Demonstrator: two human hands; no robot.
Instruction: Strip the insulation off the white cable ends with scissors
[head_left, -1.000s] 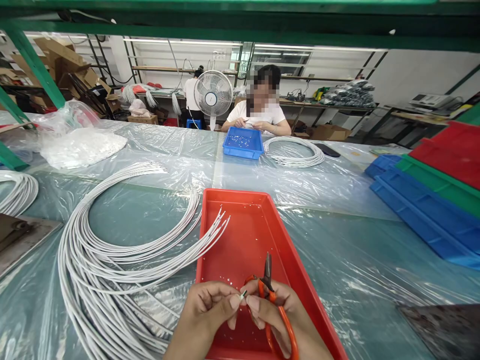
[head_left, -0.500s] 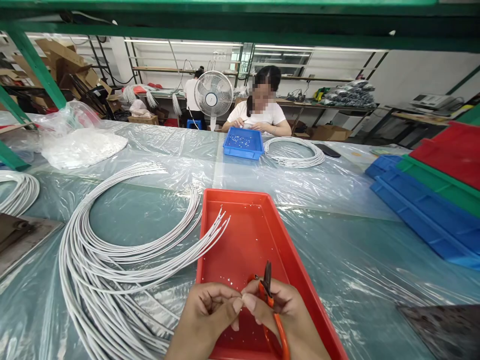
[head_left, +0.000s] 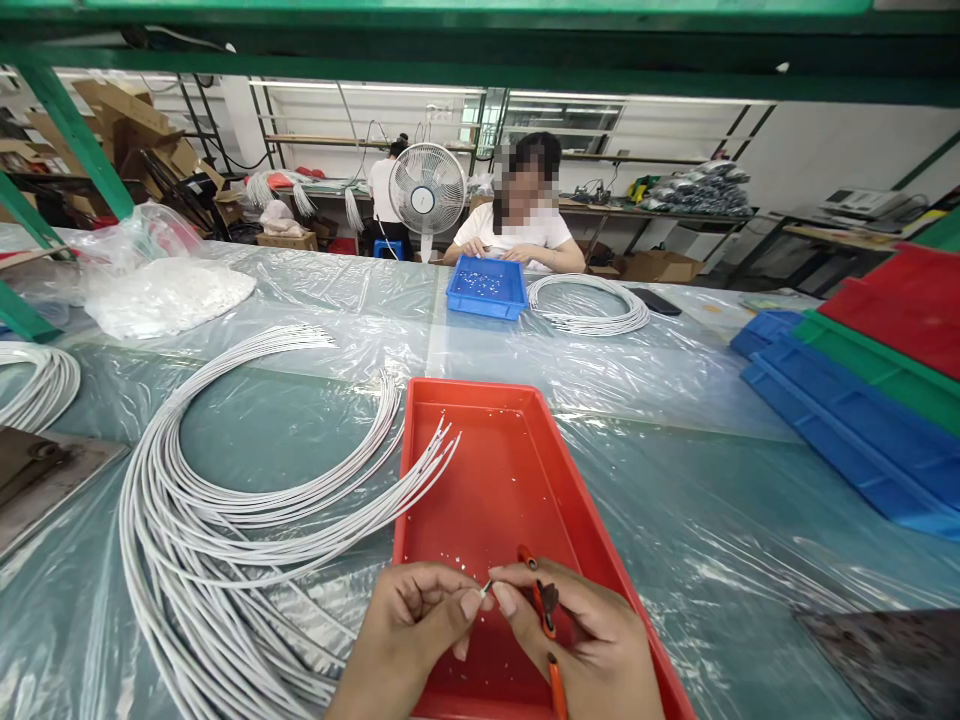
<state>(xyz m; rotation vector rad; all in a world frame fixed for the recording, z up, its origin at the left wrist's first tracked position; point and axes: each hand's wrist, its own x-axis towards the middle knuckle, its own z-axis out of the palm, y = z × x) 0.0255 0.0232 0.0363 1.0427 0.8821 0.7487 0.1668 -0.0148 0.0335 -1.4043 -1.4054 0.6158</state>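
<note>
Over the near end of the red tray, my left hand pinches a white cable by its end, a short dark tip showing past the fingertips. My right hand holds orange-handled cutting pliers within its curled fingers, their jaws foreshortened and partly hidden. Its thumb and forefinger meet close beside the cable tip; whether they touch it I cannot tell. To the left, a large loose coil of white cables lies on the table, several of its ends resting over the tray's left rim. Small white scraps dot the tray floor.
Stacked red, green and blue trays stand at right. A white heap in plastic lies far left. Opposite, a co-worker sits behind a blue tray and a cable coil. A green shelf beam crosses above.
My right hand has turned, swinging the pliers' jaws down from upright. Its fingertips have parted slightly from the left ones, exposing the dark cable tip. My left hand has hardly moved.
</note>
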